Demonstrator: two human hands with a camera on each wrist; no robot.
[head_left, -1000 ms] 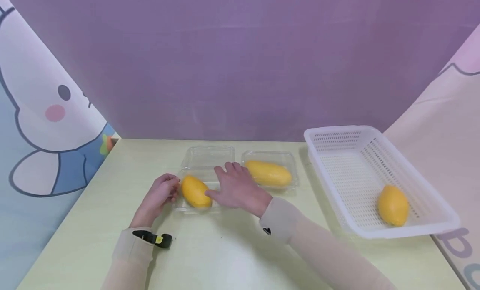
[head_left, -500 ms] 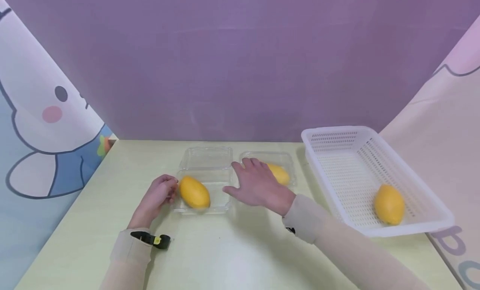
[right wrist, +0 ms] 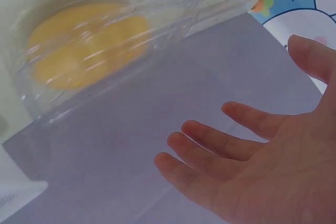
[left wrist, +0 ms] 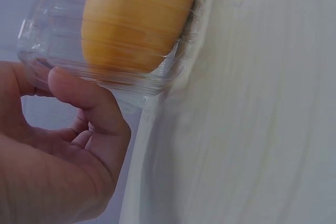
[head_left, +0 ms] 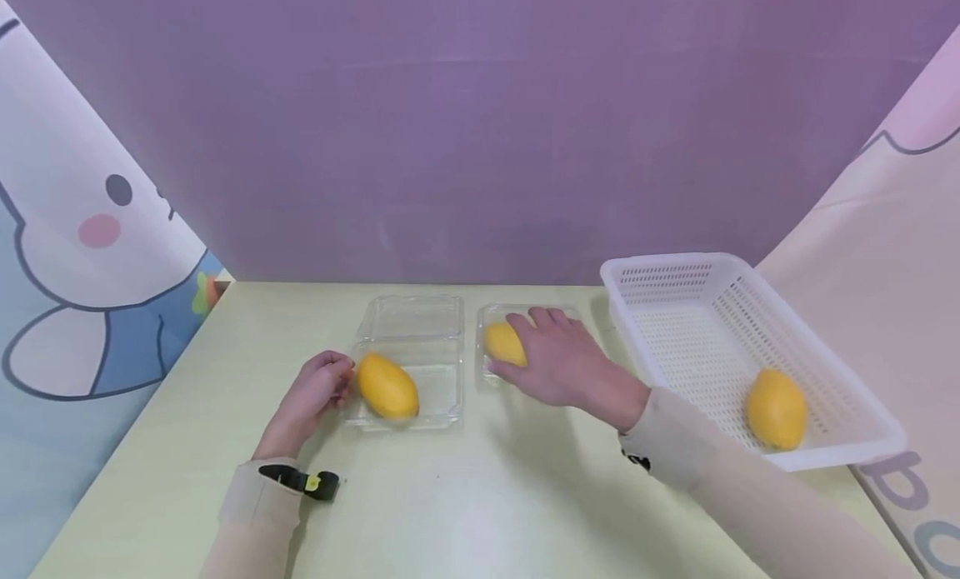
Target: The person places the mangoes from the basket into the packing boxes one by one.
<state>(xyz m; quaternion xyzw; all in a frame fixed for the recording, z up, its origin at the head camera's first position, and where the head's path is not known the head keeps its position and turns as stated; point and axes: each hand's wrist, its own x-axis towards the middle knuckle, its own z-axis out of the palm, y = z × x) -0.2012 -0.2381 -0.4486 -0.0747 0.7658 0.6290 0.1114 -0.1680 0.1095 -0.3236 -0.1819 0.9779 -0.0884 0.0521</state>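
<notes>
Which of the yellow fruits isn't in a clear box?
The rightmost fruit in the head view: it lies in the white basket, while the left fruit and middle fruit sit in clear boxes.

head: high, forward-down, farther | wrists: close | shared: leftmost mango [head_left: 387, 386]

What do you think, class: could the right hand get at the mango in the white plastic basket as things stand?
Probably yes: the right hand is holding nothing, and the white plastic basket is open-topped, with nothing covering the mango.
</notes>
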